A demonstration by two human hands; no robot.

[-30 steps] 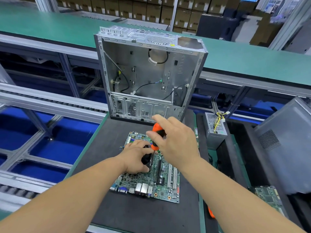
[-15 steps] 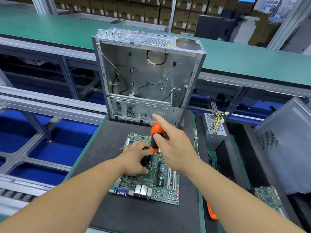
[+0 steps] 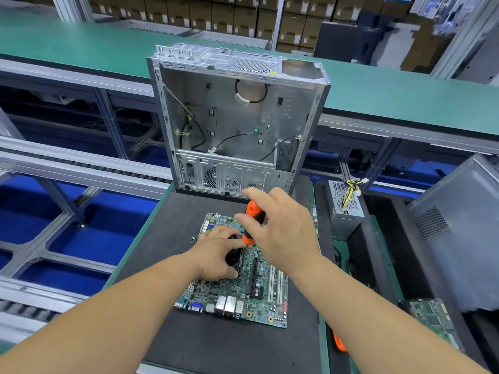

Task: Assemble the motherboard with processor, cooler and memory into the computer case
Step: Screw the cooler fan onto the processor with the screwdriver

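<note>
A green motherboard (image 3: 259, 298) lies flat on the black mat (image 3: 167, 255). My left hand (image 3: 216, 257) grips the black cooler (image 3: 234, 259) seated on the board and holds it down. My right hand (image 3: 280, 228) holds an orange-and-black screwdriver (image 3: 252, 220) upright, its tip down at the cooler's right edge. Behind the board an open silver computer case (image 3: 237, 122) stands upright with loose cables inside. The processor and any memory are hidden under my hands.
A grey power supply (image 3: 344, 209) with yellow wires sits right of the mat. A second motherboard (image 3: 432, 325) lies at lower right beside a grey case panel (image 3: 464, 233). Something orange (image 3: 339, 344) peeks out under my right forearm. A roller conveyor (image 3: 81, 168) runs on the left.
The screwdriver handle has turned and shifted slightly in my right hand. My left hand stays on the cooler.
</note>
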